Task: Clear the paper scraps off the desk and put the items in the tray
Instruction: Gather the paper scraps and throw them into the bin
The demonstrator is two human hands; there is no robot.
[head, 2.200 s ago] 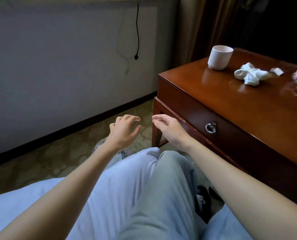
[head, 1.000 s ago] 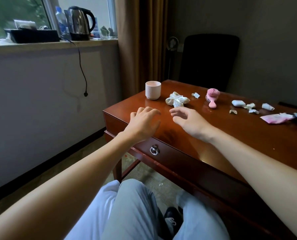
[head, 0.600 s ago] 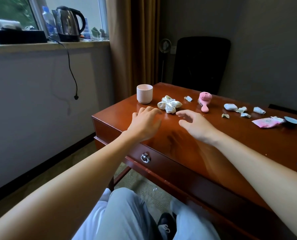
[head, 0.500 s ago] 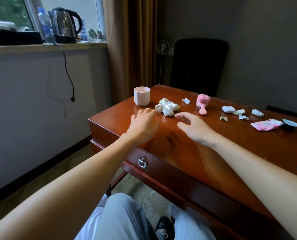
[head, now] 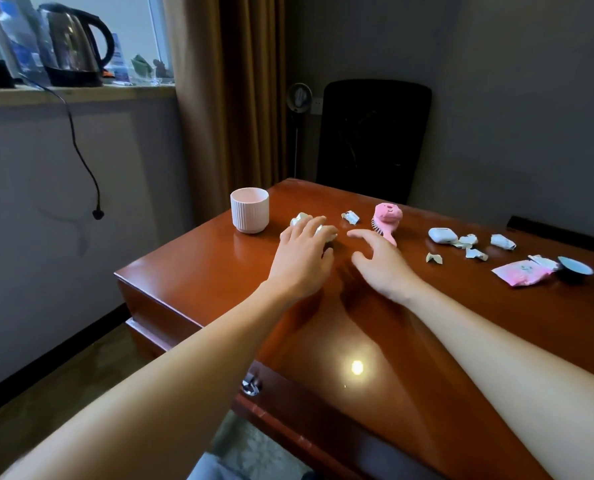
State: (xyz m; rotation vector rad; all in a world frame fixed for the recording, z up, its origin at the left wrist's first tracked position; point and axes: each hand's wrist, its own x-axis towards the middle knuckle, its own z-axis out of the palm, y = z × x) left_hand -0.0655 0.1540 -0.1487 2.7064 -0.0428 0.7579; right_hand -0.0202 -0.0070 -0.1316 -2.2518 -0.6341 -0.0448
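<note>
The crumpled white paper wad [head: 298, 220] lies near the far left corner of the glossy reddish-brown wooden desk [head: 202, 268], just right of the ribbed pale pink ceramic cup [head: 249, 210]. My left hand [head: 304, 258] covers it, fingers spread and barely curved, not closed on it. It looks light, soft and crushable, so I'd pinch its bulk from above. My right hand [head: 380, 263] hovers open and empty beside the pink plastic hairbrush [head: 387, 216].

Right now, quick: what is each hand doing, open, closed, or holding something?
Left hand: open, fingers laid over the crumpled white wad, not gripping it.
Right hand: open, fingers spread, holding nothing.
</note>
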